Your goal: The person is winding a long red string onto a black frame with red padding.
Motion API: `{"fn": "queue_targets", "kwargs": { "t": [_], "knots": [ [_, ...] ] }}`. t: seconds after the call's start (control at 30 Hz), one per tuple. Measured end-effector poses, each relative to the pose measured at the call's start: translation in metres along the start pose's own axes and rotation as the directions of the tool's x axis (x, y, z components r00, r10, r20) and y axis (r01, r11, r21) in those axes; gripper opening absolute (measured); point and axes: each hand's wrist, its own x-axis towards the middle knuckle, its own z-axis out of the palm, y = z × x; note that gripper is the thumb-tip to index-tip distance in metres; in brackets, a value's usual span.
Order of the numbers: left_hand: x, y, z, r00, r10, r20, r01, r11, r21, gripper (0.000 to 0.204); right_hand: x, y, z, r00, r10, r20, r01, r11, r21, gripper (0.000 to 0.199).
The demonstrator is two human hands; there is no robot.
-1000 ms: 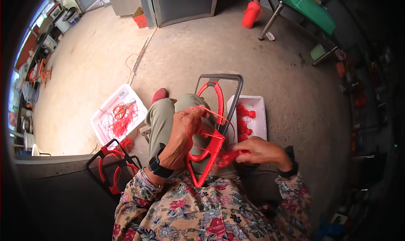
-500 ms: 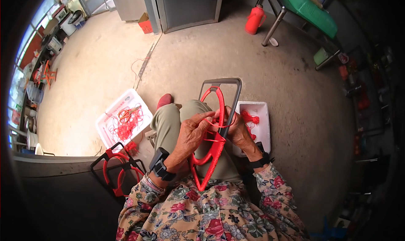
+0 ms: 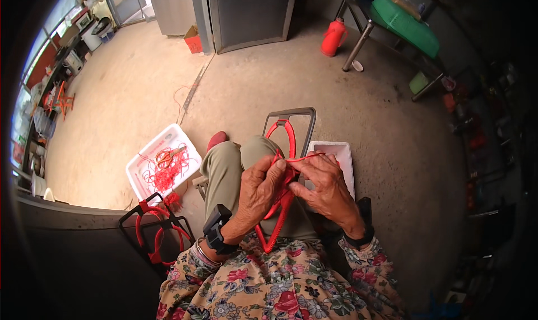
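our left hand (image 3: 259,187) and right hand (image 3: 325,187) pinched thin red cord (image 3: 302,159) against the red cord-wrapped heart-shaped frame (image 3: 283,169) on our lap; the loop above the grip looked wrapped, and we judged the wrapping well along.

1. Cardboard box (image 3: 193,39): small, orange-red with a brown open top, on the far floor just left of the grey metal door.
2. Labels, signs, screens: none legible; far-left clutter too small to tell.
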Motion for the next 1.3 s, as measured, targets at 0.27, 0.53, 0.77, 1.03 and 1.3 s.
{"fn": "queue_targets", "kwargs": {
  "t": [0.27, 0.53, 0.77, 1.03, 1.3],
  "knots": [
    [0.002, 0.007, -0.015, 0.993, 0.116, 0.01, -0.114, 0.988, -0.1, 0.027, -0.038, 0.019, -0.062, 0.854, 0.435, 0.285, -0.507, 0.574, 0.643, 0.031],
    [0.003, -0.04, -0.028, 0.949, -0.288, 0.129, 0.315, 0.891, -0.326, 0.033, -0.165, 0.105, -0.151, 0.847, 0.515, -0.13, 0.176, -0.041, 0.983, 0.024],
    [0.003, -0.05, -0.008, 0.814, -0.477, 0.33, 0.58, 0.659, -0.479, 0.025, -0.232, 0.133, -0.066, 0.059, 0.991, -0.12, -0.642, 0.129, 0.756, 0.015],
    [0.01, -0.052, -0.002, 0.792, -0.49, 0.363, 0.61, 0.658, -0.443, 0.026, -0.122, 0.073, 0.028, 0.426, 0.782, 0.455, -0.336, -0.33, 0.882, 0.036],
    [0.009, -0.049, 0.004, 0.797, -0.544, 0.263, 0.603, 0.688, -0.403, 0.024, -0.093, 0.01, 0.03, 0.516, 0.644, 0.564, -0.507, -0.301, 0.808, 0.033]
  ]
}}
